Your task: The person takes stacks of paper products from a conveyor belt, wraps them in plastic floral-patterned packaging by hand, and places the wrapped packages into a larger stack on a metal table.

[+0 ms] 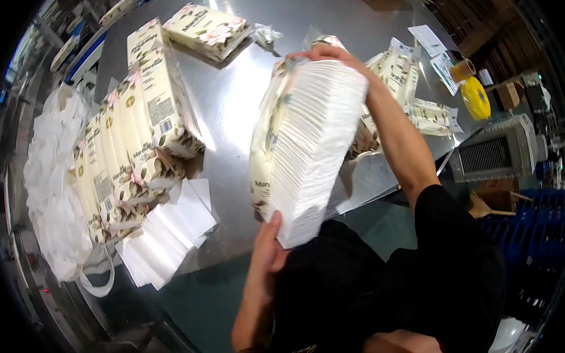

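Note:
Between my two hands is a thick stack of folded white tissues (321, 120), held tilted over the near edge of the metal table. A cream floral plastic wrapper (264, 161) lies along the stack's left side; how far it goes round the back is hidden. My left hand (270, 246) grips the near lower end, its thumb on the tissues. At the far upper end, my right hand (337, 55) wraps over the top, fingers partly hidden. Right behind the stack, several floral tissue packs (395, 71) lie loosely on the table.
On the left stand floral packs in a row (124, 143), beside loose white sheets (170, 227) and a white plastic bag (56, 182). Another pack (204, 27) and crumpled plastic (264, 35) lie farther back. A yellow tape roll (476, 98) and a brown roll (462, 70) sit at right.

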The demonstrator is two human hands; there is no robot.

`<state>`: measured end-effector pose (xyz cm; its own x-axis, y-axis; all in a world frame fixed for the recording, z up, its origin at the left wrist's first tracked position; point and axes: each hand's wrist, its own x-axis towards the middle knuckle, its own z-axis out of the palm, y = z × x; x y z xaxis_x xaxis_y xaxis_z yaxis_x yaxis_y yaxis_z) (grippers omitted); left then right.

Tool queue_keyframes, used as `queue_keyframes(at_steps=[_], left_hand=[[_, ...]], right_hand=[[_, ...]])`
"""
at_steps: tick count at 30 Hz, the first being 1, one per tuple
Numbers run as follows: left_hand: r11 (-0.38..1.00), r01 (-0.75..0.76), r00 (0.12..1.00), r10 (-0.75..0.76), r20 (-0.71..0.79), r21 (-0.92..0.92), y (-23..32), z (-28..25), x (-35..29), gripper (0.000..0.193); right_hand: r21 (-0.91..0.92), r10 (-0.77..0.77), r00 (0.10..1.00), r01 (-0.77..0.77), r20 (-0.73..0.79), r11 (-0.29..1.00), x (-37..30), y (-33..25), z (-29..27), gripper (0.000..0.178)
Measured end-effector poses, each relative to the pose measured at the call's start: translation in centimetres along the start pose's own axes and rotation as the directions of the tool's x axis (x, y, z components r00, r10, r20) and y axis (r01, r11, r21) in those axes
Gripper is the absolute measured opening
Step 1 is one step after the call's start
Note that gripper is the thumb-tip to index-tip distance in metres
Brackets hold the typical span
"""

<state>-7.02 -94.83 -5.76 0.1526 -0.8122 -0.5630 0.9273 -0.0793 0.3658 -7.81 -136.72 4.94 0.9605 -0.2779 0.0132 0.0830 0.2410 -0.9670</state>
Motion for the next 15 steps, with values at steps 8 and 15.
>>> queue_keyframes(at_steps=[8, 15], left_hand=[[0.751, -0.342, 0.931, 0.353, 0.093, 0.565, 14.1, 3.9, 2.3, 0.049], [0.777, -0.265, 0.963, 0.186, 0.195, 0.571, 20.0, 3.7, 3.7, 0.078]], right_hand=[[-0.246, -0.242, 0.954, 0.195, -0.179, 0.949, -17.0, -6.1, 1.2, 0.116], [-0.134, -0.062, 0.801, -0.023, -0.596, 0.991, -24.4, -0.9, 6.1, 0.077]])
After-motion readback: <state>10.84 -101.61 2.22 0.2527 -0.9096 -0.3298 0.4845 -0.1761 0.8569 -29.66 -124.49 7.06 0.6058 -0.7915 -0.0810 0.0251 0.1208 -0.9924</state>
